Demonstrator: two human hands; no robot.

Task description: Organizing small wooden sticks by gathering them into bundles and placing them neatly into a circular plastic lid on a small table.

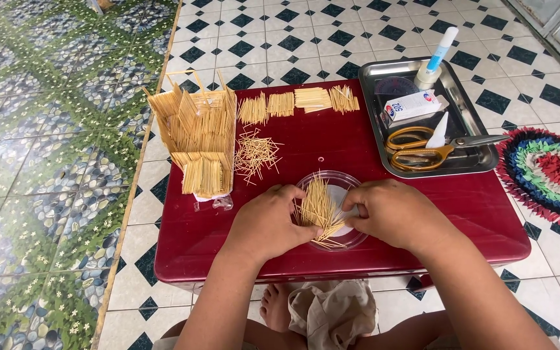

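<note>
A fan of thin wooden sticks (319, 209) is held at the near middle of the table, over a shallow clear plastic lid (351, 188). The bundle is pinched from both sides: the left hand (268, 220) is closed on its left edge with thumb and fingertips, and the right hand (396, 212) is closed on its right edge, so that the sticks are kept side by side in one flat sheet. The lid appears to serve as a working base under them.

The low table (332, 139), red and glossy with rounded corners, carries the other pieces. To the left of the hands stands a small house-like model (197, 139) built of the same pale sticks, its walls ribbed and its upper edge jagged. Just beside it lies a loose scatter of sticks (255, 154), and along the far edge four flat stick panels (298, 103) are laid in a row, apparently kept ready within reach.

At the far right a rectangular metal tray (466, 162) holds yellow-handled scissors (426, 148), a small white box (411, 106) and a white glue bottle (437, 59) with a blue cap. A round rag mat (549, 172) in bright rings lies on the tiled floor (306, 35).
</note>
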